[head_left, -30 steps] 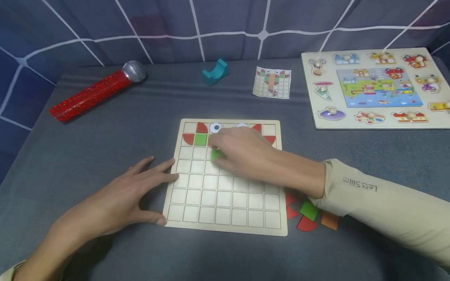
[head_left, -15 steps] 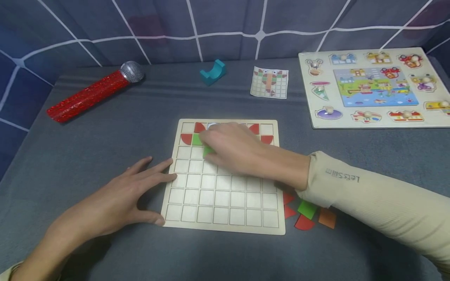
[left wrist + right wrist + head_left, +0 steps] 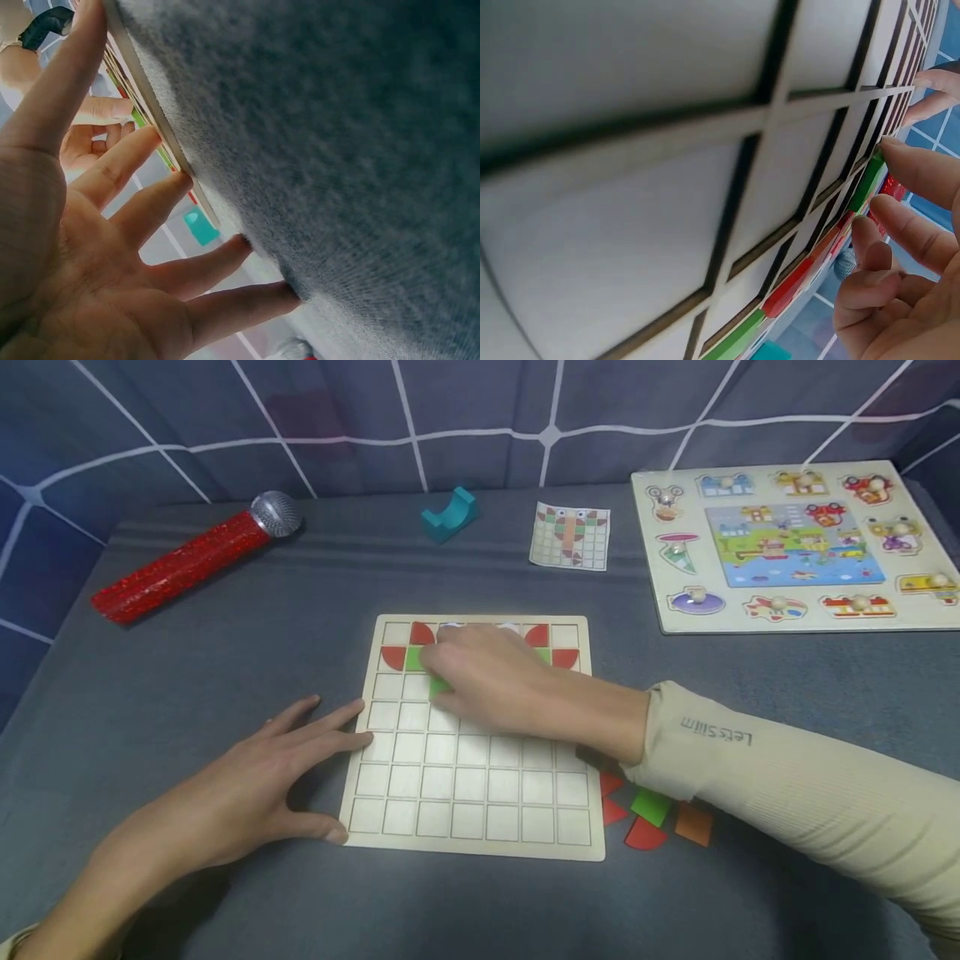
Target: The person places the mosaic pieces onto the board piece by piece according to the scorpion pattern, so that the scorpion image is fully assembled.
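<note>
White-lined blue backdrop [image 3: 480, 397], grey tabletop [image 3: 247, 668]

Right hand [image 3: 487, 678] and green tile [image 3: 437, 687] shifted left on the gridded board [image 3: 472, 785].
Over the last second I log the right hand moving leftward, bringing the green tile to the third column of the third row, left of its earlier position. The hand now covers most of the left eye tile [image 3: 448, 627], plain to me before; a green square [image 3: 543, 655] beside a red quarter-round [image 3: 565, 658] has come into my view.

place: play area, building type unclear | evidence: knob puzzle [image 3: 795, 545], grid board [image 3: 472, 785], red microphone [image 3: 180, 560], blue cloth [image 3: 480, 406]
</note>
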The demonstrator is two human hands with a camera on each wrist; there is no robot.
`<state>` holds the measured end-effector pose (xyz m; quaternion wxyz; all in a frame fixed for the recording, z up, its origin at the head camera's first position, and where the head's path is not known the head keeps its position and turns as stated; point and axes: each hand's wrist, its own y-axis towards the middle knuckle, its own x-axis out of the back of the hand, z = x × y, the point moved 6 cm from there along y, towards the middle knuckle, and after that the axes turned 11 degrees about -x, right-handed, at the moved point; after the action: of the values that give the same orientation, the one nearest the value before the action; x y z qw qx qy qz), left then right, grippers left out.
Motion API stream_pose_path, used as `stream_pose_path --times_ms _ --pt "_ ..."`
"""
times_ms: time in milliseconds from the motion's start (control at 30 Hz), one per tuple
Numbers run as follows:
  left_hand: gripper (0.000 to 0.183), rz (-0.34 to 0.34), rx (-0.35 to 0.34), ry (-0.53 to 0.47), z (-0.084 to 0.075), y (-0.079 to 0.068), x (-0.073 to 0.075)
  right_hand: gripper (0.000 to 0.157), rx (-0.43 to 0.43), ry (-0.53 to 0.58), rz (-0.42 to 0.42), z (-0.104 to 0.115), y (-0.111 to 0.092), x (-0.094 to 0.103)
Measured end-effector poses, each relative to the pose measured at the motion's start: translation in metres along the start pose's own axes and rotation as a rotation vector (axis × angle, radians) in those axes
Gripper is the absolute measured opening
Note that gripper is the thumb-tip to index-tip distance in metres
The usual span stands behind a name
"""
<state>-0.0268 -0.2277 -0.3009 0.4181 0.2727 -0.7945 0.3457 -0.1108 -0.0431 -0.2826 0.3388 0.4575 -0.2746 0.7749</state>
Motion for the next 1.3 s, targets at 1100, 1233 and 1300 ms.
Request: stream_pose_path --times_ms 1100,1233,1300 --pt "0.097 0.013 0.027 -0.023 0.001 0.0 -0.002 0.014 0.019 -0.003 0.091 -0.011 -0.026 0.007" --pt "0.097 0.016 0.032 -0.021 0.001 -0.001 -0.002 0.013 0.025 0.021 0.088 -0.02 -0.042 0.012" --pt "0.097 0.016 0.032 -0.024 0.001 0.0 -0.002 0.015 0.024 0.031 0.09 -0.026 -0.052 0.013"
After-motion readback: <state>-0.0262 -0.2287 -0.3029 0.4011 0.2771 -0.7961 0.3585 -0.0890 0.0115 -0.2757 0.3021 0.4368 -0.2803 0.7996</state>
